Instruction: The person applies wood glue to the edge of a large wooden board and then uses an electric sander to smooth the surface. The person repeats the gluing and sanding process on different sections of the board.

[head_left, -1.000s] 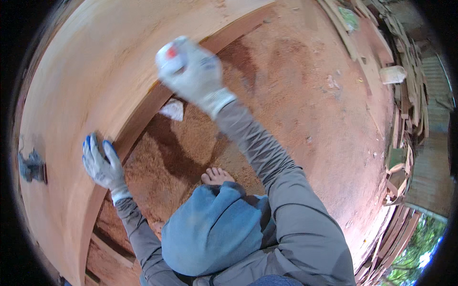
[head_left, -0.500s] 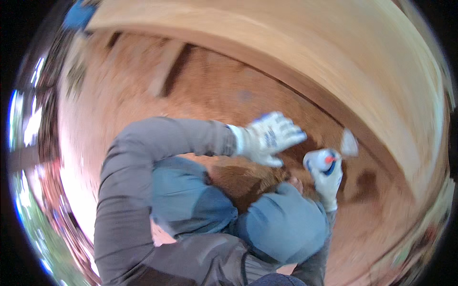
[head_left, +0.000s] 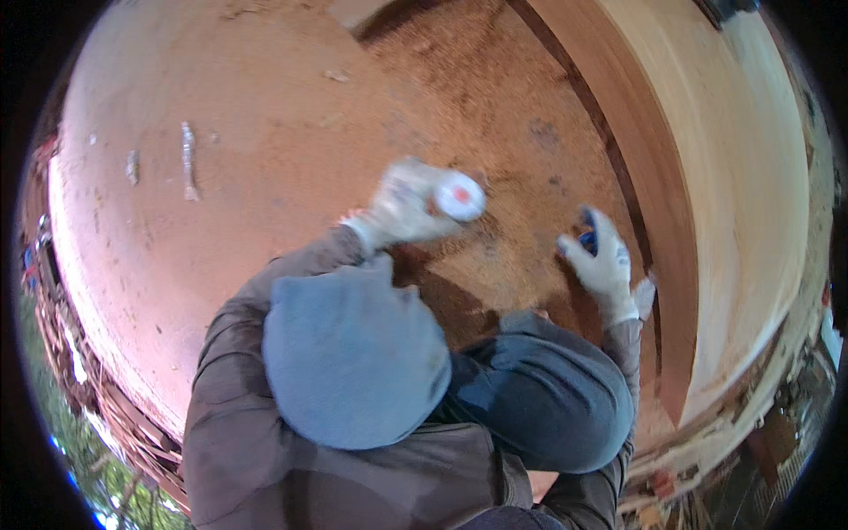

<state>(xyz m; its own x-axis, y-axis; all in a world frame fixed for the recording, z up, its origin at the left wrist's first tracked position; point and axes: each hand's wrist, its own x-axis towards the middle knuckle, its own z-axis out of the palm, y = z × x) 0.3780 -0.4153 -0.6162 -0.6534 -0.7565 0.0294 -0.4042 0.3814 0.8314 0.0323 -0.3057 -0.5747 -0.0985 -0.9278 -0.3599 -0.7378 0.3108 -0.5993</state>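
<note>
My left hand (head_left: pixel 402 208), in a white glove, is closed round a white bottle (head_left: pixel 460 196) with a red tip, held over the sawdust-covered floor in front of my knees. The bottle's round end faces up, slightly blurred. My right hand (head_left: pixel 608 269), gloved in white with a blue palm, is held out above my right knee. Its fingers are curved and apart, with nothing visible between them. Just beyond it lies the long brown edge of a wooden slab (head_left: pixel 667 203). A small pale piece (head_left: pixel 645 296) shows beside my right wrist, partly hidden by it.
Sawdust (head_left: pixel 495 88) covers the reddish floor ahead. Two shiny, clear strips (head_left: pixel 188 161) lie on the floor to the left. The thick slab curves along the right side, with a dark object (head_left: pixel 729 9) at its far end. Wood scraps (head_left: pixel 115 380) are piled at lower left.
The white bottle has passed from my right hand to my left. My left hand has moved left; my right hand is now free and opened. The view has turned toward the left floor.
</note>
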